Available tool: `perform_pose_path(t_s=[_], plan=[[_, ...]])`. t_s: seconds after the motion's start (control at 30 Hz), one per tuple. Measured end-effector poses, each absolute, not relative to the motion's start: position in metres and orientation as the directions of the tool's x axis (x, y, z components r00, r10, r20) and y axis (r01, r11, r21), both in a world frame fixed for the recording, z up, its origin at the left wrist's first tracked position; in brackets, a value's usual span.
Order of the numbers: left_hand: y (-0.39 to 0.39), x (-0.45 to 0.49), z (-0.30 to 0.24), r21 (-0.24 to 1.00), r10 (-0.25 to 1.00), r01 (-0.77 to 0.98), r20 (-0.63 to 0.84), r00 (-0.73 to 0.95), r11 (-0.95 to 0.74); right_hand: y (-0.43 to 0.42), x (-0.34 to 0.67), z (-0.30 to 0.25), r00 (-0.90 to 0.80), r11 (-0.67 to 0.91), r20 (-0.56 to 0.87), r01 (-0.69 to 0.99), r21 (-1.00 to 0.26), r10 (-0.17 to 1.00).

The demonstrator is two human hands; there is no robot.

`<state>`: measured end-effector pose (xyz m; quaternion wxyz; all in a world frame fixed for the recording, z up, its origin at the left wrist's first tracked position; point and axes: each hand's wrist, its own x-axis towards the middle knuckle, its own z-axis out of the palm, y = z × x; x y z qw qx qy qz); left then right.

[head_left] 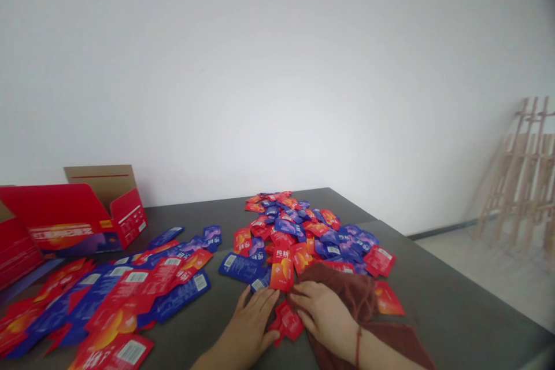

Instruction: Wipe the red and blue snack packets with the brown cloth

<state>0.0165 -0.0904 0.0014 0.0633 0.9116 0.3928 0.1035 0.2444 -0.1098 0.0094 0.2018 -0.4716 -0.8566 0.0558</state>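
Observation:
My left hand [252,324] lies low over the table with its fingers stretched forward and nothing gripped. Its fingertips reach the lower edge of a red and orange packet [281,270]. My right hand [323,313], a thin cord round the wrist, is bent over a brown cloth [347,283] and closed on its left edge. Its fingertips come near the same packet. Between the two hands lie small red packets [289,321], partly covered by my fingers. A blue packet [240,266] lies just beyond my left hand.
A heap of mixed red and blue packets [299,222] spreads ahead on the dark table [433,300]. Larger packets [130,295] overlap at left, before an open red carton [73,225]. Another red packet [388,298] lies beside the cloth. Wooden frames [522,179] lean at far right.

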Motion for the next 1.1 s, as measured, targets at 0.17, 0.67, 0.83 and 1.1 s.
perform_pose_path(t_s=[0.17,0.67,0.83,1.1], plan=[[-0.087,0.014,-0.006,0.186,0.716,0.691,0.158,0.68,-0.698,-0.122,0.227,0.02,-0.686,0.736,0.27,0.609,-0.297,0.676],[-0.087,0.015,0.002,0.236,0.731,0.698,0.092,0.677,-0.676,-0.099,0.248,0.01,-0.485,0.566,0.315,0.784,-0.257,0.816],[-0.09,0.015,0.007,0.234,0.739,0.71,0.062,0.671,-0.664,-0.11,0.238,0.012,-0.642,0.719,0.327,0.652,-0.243,0.693],[-0.085,0.013,0.007,0.254,0.712,0.673,0.103,0.695,-0.694,-0.134,0.273,0.013,-0.622,0.685,0.293,0.694,-0.221,0.726]])
